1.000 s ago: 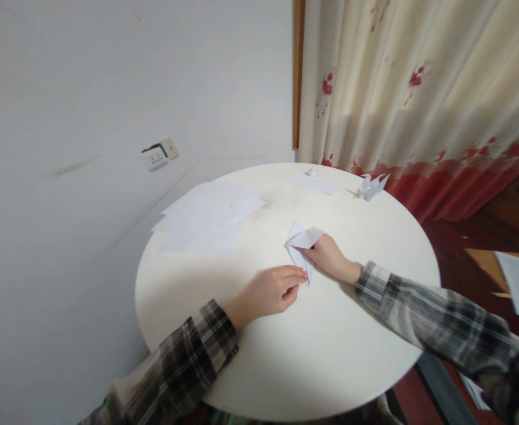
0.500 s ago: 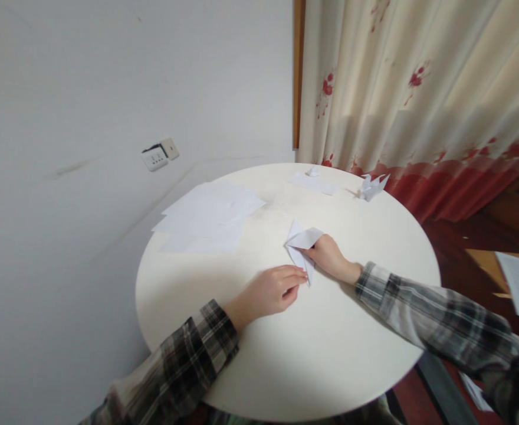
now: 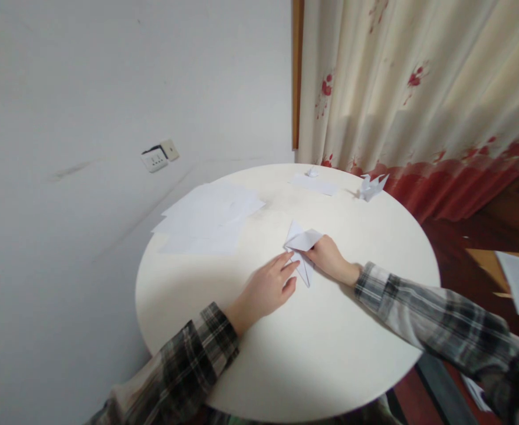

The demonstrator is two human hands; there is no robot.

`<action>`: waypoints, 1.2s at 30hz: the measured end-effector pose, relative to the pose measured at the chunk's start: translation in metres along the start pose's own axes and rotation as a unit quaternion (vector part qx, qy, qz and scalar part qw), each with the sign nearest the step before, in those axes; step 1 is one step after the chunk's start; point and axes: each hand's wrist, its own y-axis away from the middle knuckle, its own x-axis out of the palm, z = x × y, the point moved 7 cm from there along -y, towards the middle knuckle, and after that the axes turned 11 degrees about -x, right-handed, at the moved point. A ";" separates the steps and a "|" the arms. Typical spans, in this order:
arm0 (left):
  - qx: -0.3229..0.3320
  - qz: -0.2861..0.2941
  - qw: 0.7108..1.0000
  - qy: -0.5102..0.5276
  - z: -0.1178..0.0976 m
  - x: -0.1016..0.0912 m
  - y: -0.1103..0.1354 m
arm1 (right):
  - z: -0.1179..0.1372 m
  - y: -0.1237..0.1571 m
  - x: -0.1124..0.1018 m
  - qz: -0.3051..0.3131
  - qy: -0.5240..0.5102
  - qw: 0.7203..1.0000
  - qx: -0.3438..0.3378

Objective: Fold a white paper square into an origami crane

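A partly folded piece of white origami paper (image 3: pixel 304 240) lies on the round white table (image 3: pixel 259 366), with a raised flap and a narrow point facing me. My right hand (image 3: pixel 330 258) is closed at its right side, the fingers under the flap and partly hidden by it. From the left, my left hand (image 3: pixel 270 285) reaches over with fingers spread, the fingertips touching the left edge of the folded paper near its middle. Nothing shows between the left thumb and fingers.
Loose white sheets (image 3: pixel 206 215) overlap at the table's left. Toward the back lie a flat paper piece (image 3: pixel 313 184) with a small folded paper (image 3: pixel 312 172) by it, and a paper crane (image 3: pixel 371 188) stands at the back right. A wall (image 3: pixel 109 77) borders the left.
My left hand has moved from the paper's lower point up toward its middle left edge, and its fingers have spread. My right hand stays in place on the folded paper.
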 end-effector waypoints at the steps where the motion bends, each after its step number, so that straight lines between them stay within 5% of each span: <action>1: 0.001 0.003 1.000 -0.002 0.000 0.001 0.000 | -0.001 0.000 0.001 -0.001 -0.002 1.000 0.002; 36: 0.025 0.013 1.000 -0.002 -0.005 0.000 -0.003 | -0.001 -0.004 0.002 0.033 0.046 0.998 0.018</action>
